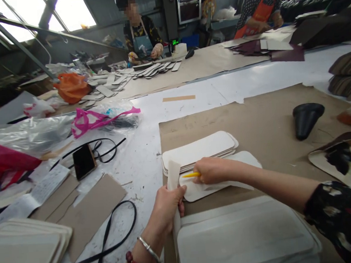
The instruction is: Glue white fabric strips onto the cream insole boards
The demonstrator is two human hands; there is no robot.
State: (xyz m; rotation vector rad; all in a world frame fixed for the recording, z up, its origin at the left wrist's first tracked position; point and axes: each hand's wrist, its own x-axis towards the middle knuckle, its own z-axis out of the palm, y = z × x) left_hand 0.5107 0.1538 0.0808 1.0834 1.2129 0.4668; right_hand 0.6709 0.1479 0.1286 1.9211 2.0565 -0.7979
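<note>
My left hand [168, 203] is closed on a pale, flexible strip [173, 173] that stands up from its fingers, its lower end trailing down beside the front stack. My right hand [212, 170] grips a thin yellow tool [190, 174], perhaps a brush or spatula handle; most of it is hidden in the fist. Beneath that hand lies a white rounded panel [242, 162] on brown sheeting. Behind it sits a small stack of similar white panels [198, 148]. Nearest me is a larger stack of pale panels [243, 236].
Left are a phone [84, 161], black cord [103, 236], cardboard [93, 212] and more panels [23, 251]. A black cone-shaped object [308, 118] and a stained board [346, 159] lie right. Two people [142, 36] work across the table.
</note>
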